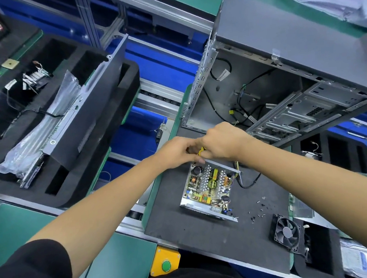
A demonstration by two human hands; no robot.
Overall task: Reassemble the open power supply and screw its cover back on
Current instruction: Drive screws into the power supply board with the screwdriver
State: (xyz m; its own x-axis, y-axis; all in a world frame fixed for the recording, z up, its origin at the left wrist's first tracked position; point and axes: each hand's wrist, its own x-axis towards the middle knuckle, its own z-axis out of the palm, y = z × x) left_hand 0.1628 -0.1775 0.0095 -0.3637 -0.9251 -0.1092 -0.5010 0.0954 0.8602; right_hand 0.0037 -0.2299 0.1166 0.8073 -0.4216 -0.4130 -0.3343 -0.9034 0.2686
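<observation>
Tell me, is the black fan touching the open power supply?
Apart. The head view shows the fan lying at the mat's near right corner, with bare dark mat and loose screws between it and the power supply.

A dark foam mat [195, 231] carries the open power supply [207, 187], scattered screws [258, 213], a black fan [287, 232] and an open computer case [282, 77].

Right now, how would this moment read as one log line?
power supply: open, cover off | left hand and right hand: together on yellow tool at far edge | screws: loose on mat
</observation>
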